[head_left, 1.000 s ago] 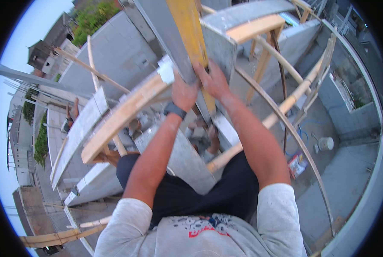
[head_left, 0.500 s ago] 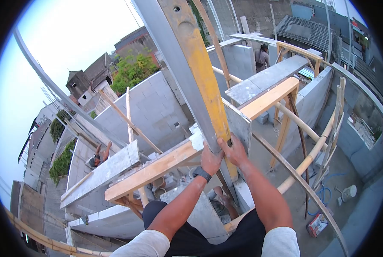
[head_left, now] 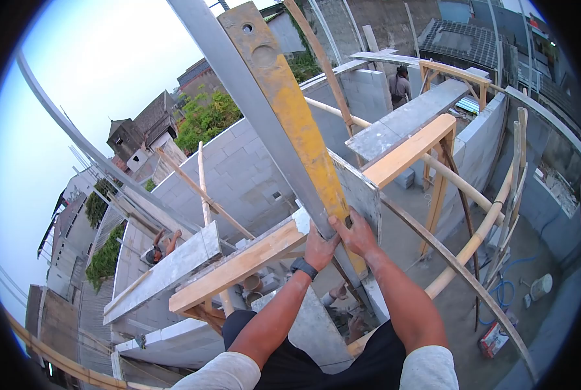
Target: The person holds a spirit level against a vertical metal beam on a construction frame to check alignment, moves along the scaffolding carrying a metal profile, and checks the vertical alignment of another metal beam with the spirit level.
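A worn yellow spirit level [head_left: 297, 120], scuffed and smeared with grey, lies lengthwise against a grey metal post [head_left: 241, 91]. Both slant across the view from upper left to lower centre. My right hand [head_left: 357, 235] is closed around the level's lower part, its thumb on the yellow face. Just left of it, my left hand [head_left: 319, 248], with a dark watch [head_left: 305, 267] at the wrist, wraps the post's lower part. Its fingers behind the post are partly hidden. A thin, dirty panel [head_left: 362, 188] stands beside the level, right behind my right hand.
Wooden trestles [head_left: 238, 263] [head_left: 410, 153] carry grey planks [head_left: 163, 270] on both sides. Bamboo poles [head_left: 472, 244] cross at right. Block walls [head_left: 232, 169] surround the floor far below. One person [head_left: 163, 247] is at left, another [head_left: 399, 86] at the back, and a hand [head_left: 338, 292] shows beneath me.
The level's whole upper end has come into view as the camera shifted. Both hands keep their places on the post and level. The person below me has moved an arm.
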Available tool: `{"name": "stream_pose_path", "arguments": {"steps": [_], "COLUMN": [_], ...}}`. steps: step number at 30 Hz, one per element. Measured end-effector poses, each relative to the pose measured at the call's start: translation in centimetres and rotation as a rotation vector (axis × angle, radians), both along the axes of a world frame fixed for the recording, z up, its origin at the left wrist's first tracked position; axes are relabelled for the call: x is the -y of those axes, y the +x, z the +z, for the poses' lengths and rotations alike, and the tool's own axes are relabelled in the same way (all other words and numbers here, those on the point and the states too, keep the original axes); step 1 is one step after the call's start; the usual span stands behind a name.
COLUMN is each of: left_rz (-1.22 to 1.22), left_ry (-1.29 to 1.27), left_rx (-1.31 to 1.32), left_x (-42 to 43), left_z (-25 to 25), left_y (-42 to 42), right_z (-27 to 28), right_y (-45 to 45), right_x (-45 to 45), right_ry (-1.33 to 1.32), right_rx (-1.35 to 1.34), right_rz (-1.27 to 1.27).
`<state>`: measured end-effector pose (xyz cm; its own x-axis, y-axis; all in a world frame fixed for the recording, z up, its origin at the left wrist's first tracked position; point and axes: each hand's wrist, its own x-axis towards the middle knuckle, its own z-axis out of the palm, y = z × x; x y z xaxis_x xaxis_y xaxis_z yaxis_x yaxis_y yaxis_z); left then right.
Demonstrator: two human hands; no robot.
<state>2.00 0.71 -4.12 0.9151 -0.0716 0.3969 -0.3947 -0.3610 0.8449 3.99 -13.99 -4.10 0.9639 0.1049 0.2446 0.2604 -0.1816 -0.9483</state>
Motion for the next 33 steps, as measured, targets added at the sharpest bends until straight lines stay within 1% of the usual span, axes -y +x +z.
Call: {"name": "stream_pose_path", "arguments": {"steps": [2,4,5,8,11,15,17,20,21,22,24,25,26,28,30,33], "left_rz": [-0.030,0.016,0.016,0.022,0.021,0.013,0.009,0.020,0.045,0.068,0.097,0.093,0.083,0.097,0.060,0.073], "left_ry": [-0.015,0.117,0.118,0.078,0.065,0.055,0.052,-0.007,0.057,0.120,0.343,0.269,0.213,0.179,0.168,0.191], "left_rx": [-0.026,0.039,0.033,-0.005,0.024,-0.037,-0.050,-0.084,-0.024,0.021,0.093,0.053,-0.046,-0.005,0.016,0.001], "left_x": [-0.4,-0.5,-0.5,-0.6,-0.6,-0.7,-0.7,-0.1,-0.3,-0.5,-1.2,-1.4,-1.0,-1.2,0.2,-0.2], "left_z": [-0.3,0.0,-0.1,-0.7,-0.9,-0.5,-0.3,0.8,0.4,-0.2,-0.9,-1.3,-0.3,-1.1,1.3,1.0], "left_y": [0.0,-0.2,-0.3,0.0,0.1,0.1,0.0,-0.4,0.0,-0.1,0.2,0.4,0.0,0.4,-0.6,-0.4], "right_z": [0.0,0.4,0.5,-0.2,0.3,0.2,-0.1,-0.1,0.2,0.7,1.0,1.1,1.2,2.0,2.2,1.5], "right_y": [-0.1,-0.5,-0.8,-0.5,-0.9,-0.8,-0.8,-0.6,-0.6,-0.7,-1.2,-1.3,-1.5,-1.6,-1.2,-0.7], "right_x": [-0.2,-0.3,-0.3,-0.6,-0.4,-0.6,-0.8,-0.7,-0.6,-0.4,-0.2,-0.2,-0.2,0.2,0.4,0.3], "right_ry": [-0.026,-0.030,-0.034,-0.026,-0.027,-0.030,-0.059,-0.045,-0.047,-0.028,-0.022,-0.035,-0.038,-0.036,-0.039,-0.066], "right_rx": [-0.007,-0.004,0.003,0.016,0.015,0.015,0.035,0.069,0.042,0.069,0.067,0.045,0.029,0.004,-0.003,-0.020], "right_rz": [-0.027,-0.046,-0.066,-0.041,-0.034,-0.034,-0.077,-0.058,-0.054,-0.043,-0.054,-0.076,-0.068,-0.057,-0.023,0.005]}}
